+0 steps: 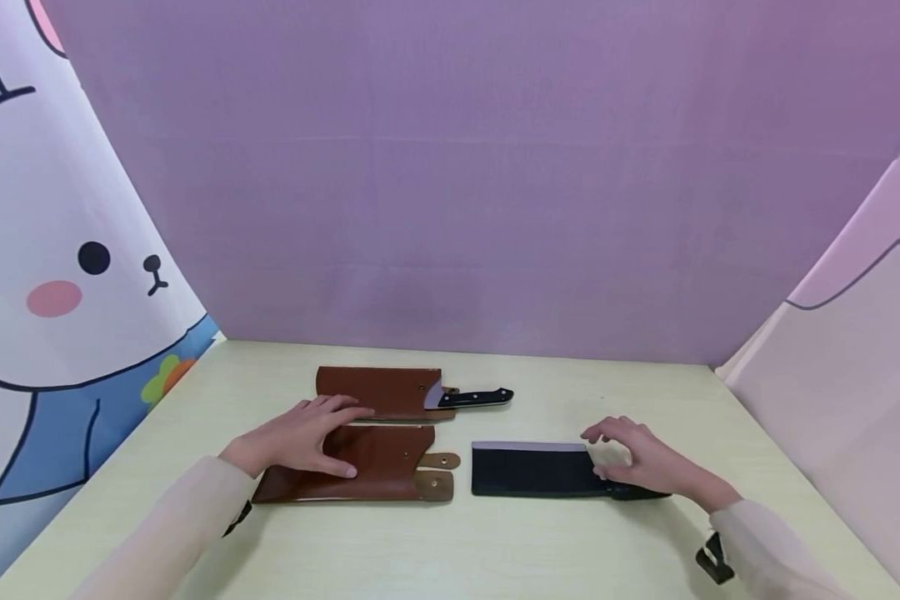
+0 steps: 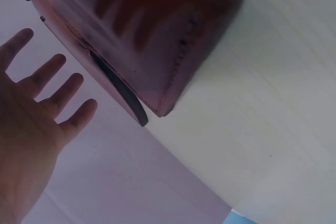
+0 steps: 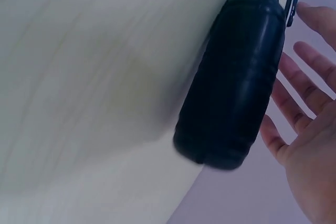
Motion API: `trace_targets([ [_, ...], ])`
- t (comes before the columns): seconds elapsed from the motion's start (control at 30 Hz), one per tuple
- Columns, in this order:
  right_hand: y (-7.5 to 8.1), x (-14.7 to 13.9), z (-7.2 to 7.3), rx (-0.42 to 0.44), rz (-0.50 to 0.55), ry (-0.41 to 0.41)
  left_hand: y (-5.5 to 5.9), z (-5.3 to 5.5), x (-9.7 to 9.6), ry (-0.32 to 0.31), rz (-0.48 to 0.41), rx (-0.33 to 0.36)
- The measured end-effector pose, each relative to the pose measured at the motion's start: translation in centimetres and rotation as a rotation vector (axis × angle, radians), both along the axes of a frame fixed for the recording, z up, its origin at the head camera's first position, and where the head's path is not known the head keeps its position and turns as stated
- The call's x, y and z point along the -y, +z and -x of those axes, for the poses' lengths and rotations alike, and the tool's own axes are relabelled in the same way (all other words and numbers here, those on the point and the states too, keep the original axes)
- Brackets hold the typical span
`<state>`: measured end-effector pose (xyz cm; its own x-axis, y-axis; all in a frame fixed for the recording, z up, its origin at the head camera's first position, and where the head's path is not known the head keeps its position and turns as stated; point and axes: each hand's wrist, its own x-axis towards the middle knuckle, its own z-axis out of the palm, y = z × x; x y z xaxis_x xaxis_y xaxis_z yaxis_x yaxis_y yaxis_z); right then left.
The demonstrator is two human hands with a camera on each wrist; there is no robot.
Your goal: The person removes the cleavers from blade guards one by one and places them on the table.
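My left hand (image 1: 303, 437), fingers spread, hovers over a brown leather knife sheath (image 1: 378, 467) lying nearest me. Finger reflections show on the sheath's glossy leather (image 2: 142, 61) in the left wrist view. Behind it lies a second brown sheath (image 1: 375, 392), with a black-handled kitchen knife (image 1: 480, 398) at its right end; most of the blade is hidden. On the right, a black-bladed cleaver (image 1: 532, 471) lies flat, its pale edge facing away from me. My right hand (image 1: 641, 458) is loosely bent above its black handle (image 3: 231, 82), fingers apart from it in the right wrist view.
Two snap straps (image 1: 437, 483) extend from the near sheath's right end. The pale wood-grain table (image 1: 540, 550) meets a purple backdrop (image 1: 495, 208) behind, with cartoon-printed cloth (image 1: 82, 333) on the left and pink-white cloth (image 1: 855, 400) on the right.
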<state>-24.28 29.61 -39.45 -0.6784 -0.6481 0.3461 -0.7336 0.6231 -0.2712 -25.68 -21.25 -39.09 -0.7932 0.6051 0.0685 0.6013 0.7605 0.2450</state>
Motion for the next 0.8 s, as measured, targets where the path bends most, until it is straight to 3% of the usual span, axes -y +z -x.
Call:
trace_targets([
  [0.3, 0.3, 2.5, 0.7, 0.099, -0.048, -0.035, 0.0, 1.1, -0.4, 0.032, -0.006, -0.007],
  [0.8, 0.4, 6.3, 3.1, 0.063, -0.107, -0.048, -0.1, 3.2, -1.4, 0.066, 0.062, -0.097],
])
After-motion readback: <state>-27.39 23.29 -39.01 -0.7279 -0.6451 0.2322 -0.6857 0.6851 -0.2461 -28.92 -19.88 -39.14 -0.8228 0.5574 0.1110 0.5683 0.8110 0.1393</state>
